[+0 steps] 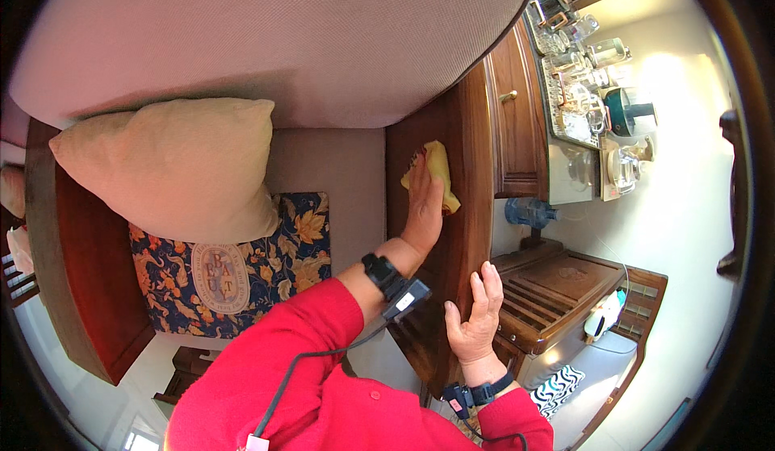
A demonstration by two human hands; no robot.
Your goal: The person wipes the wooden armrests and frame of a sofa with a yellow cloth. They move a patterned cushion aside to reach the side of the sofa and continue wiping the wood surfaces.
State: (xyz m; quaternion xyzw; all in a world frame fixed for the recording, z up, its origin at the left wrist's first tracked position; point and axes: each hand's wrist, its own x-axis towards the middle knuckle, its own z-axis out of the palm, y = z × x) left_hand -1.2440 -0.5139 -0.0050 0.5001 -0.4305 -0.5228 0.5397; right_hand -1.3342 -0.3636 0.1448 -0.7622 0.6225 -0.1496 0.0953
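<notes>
My left hand [424, 200] reaches across, pressing a folded yellow cloth [441, 163] with red edging against the wide wooden armrest [436, 112] of a sofa. The fingers lie over the cloth and hide part of it. My right hand [478, 321] hangs in front of the armrest's lower part, fingers apart and holding nothing. Whether it touches the wood I cannot tell. Left of the armrest is the grey-beige seat [327, 166], where a beige cushion [175, 169] rests partly on a dark blue floral mat [290, 281] that bears writing.
The padded backrest [290, 33] rises at the top. Beyond the armrest stand a wooden cabinet [517, 112] with glass teaware [581, 100] on it, a blue water jug [530, 212] and a slatted wooden piece of furniture [545, 293]. A second wooden armrest [97, 257] is at left.
</notes>
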